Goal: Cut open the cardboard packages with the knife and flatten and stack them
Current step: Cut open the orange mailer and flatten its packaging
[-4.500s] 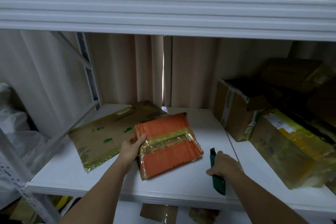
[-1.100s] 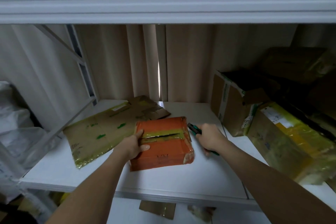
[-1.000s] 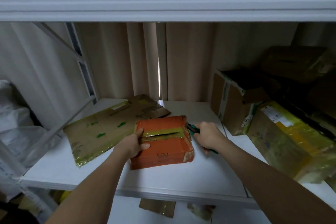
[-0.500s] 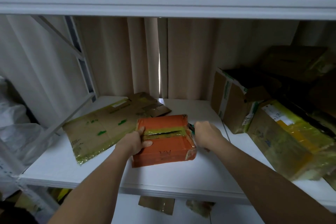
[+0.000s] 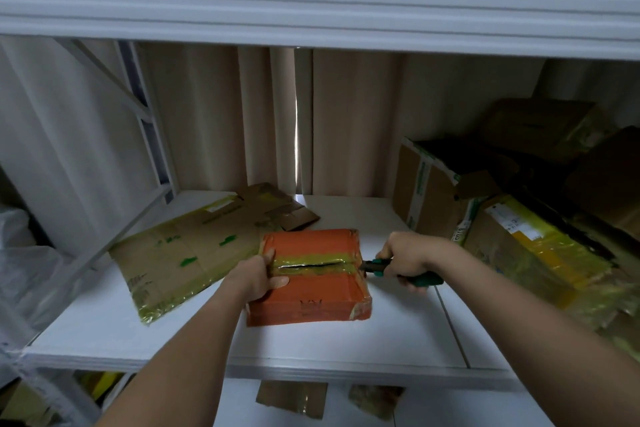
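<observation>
An orange cardboard package (image 5: 311,295) lies flat on the white shelf (image 5: 311,343), with a yellowish tape band across its top and a dark slit running along that band. My left hand (image 5: 258,276) holds the package's left edge, thumb on top. My right hand (image 5: 407,255) grips a green-handled knife (image 5: 420,279), whose tip meets the package's right edge at the end of the tape band. A flattened brown cardboard sheet (image 5: 194,250) with yellow tape lies on the shelf to the left.
Several taped brown and yellow boxes (image 5: 519,246) are piled at the right of the shelf. An upper shelf beam (image 5: 311,7) crosses overhead. Curtains hang behind. Cardboard scraps (image 5: 291,399) lie on the lower level.
The package was turned square on the shelf and its tape band now shows a slit. My right hand took the knife from the shelf and brought it to the package's right edge.
</observation>
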